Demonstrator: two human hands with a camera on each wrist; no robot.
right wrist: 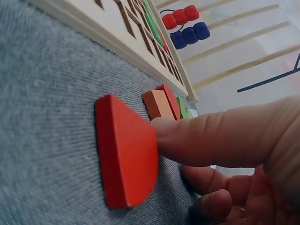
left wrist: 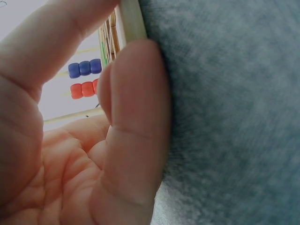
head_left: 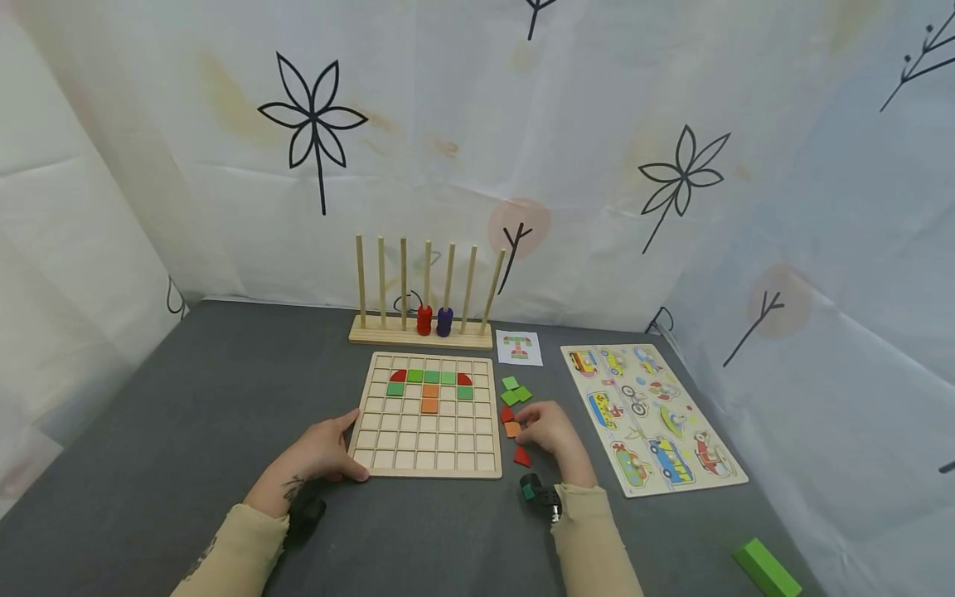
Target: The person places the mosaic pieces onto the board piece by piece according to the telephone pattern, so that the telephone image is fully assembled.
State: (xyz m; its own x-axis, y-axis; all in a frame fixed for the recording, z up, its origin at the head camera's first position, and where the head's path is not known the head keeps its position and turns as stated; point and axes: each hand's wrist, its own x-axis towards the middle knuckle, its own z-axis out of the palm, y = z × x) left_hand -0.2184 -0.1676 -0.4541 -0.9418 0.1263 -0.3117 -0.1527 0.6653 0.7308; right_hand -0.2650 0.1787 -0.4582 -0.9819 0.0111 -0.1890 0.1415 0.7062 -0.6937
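Note:
A wooden grid board (head_left: 428, 464) lies on the table, with red rounded-corner, green and orange tiles set in its upper rows. My left hand (head_left: 328, 448) holds the board by its front left corner, thumb along the front edge and a finger at the left side. Right of the board, my right hand (head_left: 550, 431) pinches an orange square tile (head_left: 511, 429) between thumb and fingertips, low over the table. In the right wrist view a red tile with a rounded corner (right wrist: 133, 154) lies nearest the thumb. Another red tile (head_left: 507, 414) and several green tiles (head_left: 515, 395) lie beyond the orange one.
Behind the board stands a wooden peg rack (head_left: 380, 332) with red and dark blue beads. A small pattern card (head_left: 520, 348) lies beside it. A picture puzzle board (head_left: 630, 414) is at the right, and a green block (head_left: 767, 568) sits near the front right edge.

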